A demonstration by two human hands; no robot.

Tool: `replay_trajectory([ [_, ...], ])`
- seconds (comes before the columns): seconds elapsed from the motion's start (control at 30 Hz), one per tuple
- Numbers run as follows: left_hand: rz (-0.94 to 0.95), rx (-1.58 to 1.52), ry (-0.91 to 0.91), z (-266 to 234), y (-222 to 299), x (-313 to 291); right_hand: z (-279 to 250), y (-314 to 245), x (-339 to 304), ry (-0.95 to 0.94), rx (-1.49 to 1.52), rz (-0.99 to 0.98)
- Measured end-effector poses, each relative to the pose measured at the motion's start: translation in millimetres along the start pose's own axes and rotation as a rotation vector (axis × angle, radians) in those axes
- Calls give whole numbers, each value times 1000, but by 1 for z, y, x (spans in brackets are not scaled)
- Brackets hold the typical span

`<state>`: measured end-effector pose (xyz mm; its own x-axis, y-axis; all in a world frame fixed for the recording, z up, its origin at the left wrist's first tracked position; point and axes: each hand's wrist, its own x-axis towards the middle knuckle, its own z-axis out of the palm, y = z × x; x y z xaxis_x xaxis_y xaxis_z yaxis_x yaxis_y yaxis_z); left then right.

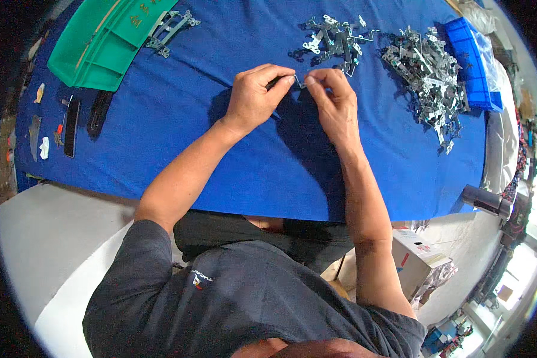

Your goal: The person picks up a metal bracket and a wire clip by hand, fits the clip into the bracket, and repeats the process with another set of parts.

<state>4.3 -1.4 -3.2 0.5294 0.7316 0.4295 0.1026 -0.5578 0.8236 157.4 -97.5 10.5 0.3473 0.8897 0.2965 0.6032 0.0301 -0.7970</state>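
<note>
While both hands pinch a small metal part (299, 82), bracket heaps (426, 71) lie beyond.

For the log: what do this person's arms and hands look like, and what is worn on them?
Both hands, the left hand and the right hand, are bare: no gloves, and no rings or watch that I can make out. The forearms are bare too. The dark grey short-sleeved T-shirt covers only the upper arms and carries a small printed mark on the chest.
</note>
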Motion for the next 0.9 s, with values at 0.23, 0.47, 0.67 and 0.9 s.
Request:
replay_trajectory([
  [0.23, -432, -305, -1, -2, 2, 1, -8, -10, 1, -8, 578, 363],
  [0.47, -406, -293, -20, -3, 0, 0, -4, -13, 0, -159, 486, 394],
  [0.67, -305, -177, -36, -1, -1, -3, -2, -5, -1, -103, 314, 272],
  [0.9, -244, -137, 3, 1, -4, -3, 1, -4, -1, 6, 254, 251],
])
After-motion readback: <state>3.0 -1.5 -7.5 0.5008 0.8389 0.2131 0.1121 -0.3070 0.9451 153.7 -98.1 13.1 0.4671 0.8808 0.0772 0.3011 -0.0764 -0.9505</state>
